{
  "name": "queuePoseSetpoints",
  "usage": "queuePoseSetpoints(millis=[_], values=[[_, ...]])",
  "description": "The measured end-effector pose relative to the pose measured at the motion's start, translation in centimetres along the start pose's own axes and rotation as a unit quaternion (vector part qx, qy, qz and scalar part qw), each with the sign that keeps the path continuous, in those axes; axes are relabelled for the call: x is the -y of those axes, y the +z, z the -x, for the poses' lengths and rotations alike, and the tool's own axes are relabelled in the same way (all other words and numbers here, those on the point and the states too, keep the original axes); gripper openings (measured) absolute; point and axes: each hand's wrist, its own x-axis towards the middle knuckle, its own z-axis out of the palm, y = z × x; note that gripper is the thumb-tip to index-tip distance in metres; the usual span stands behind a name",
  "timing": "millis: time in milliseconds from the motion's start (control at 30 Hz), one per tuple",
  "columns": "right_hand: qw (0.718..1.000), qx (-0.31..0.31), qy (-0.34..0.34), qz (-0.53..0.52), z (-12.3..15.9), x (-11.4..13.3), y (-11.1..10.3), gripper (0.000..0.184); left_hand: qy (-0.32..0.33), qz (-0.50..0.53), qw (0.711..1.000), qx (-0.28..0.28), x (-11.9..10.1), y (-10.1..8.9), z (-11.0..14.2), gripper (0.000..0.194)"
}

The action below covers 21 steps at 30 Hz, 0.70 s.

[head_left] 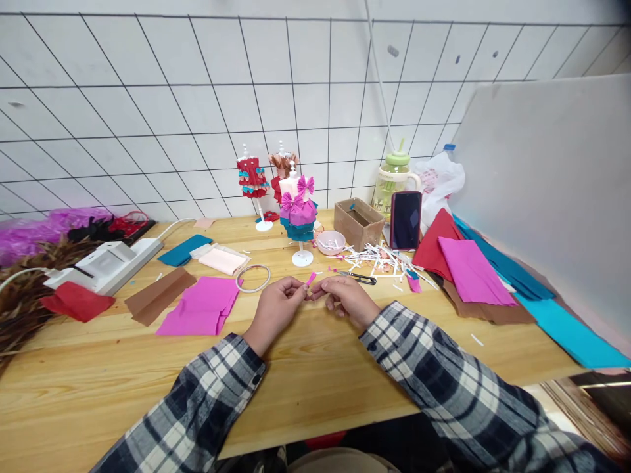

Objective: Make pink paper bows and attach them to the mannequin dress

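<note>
A small strip of magenta crepe paper [311, 278] sticks up from the pinched thumb and forefinger of my left hand [279, 309]. My right hand [349, 299] is beside it with fingers curled and tips together, close to the strip's lower end; what it pinches, if anything, is too small to make out. Just beyond my hands, a little dress form [298, 213] on a white stand wears a pale top, magenta bows and a teal skirt. Small black thread snips [362, 278] lie past my right hand. A tape-like ring [253, 278] lies left of my left hand.
Behind stand a red-dressed form [253, 180], a pink bowl [330, 242], a cardboard box [359, 226], a phone [405, 220] and a green-lidded bottle [394, 177]. White paper scraps [387, 259] are strewn about. Folded magenta paper [202, 307] and a power strip [106, 266] lie left.
</note>
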Motion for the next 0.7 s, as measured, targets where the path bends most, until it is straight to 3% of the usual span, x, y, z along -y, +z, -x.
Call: queuePoseSetpoints(millis=[133,333,533,700], values=[[1.0,-0.002,0.005,-0.003,0.1,-0.1,0.2,0.028,0.011,-0.012,1.0,-0.004,0.0,0.0,0.2,0.023],[0.997,-0.067,-0.046,0.001,-0.5,-1.1,1.1,0.034,0.017,-0.042,0.999,-0.022,-0.5,0.2,0.4,0.02],[0.999,-0.02,-0.012,-0.033,-0.5,-1.0,0.7,0.04,0.035,-0.049,0.998,-0.018,-0.5,0.3,0.6,0.022],[0.998,0.042,-0.052,0.003,-0.1,-0.4,0.0,0.034,0.022,-0.064,0.997,-0.029,-0.5,-0.1,0.4,0.024]])
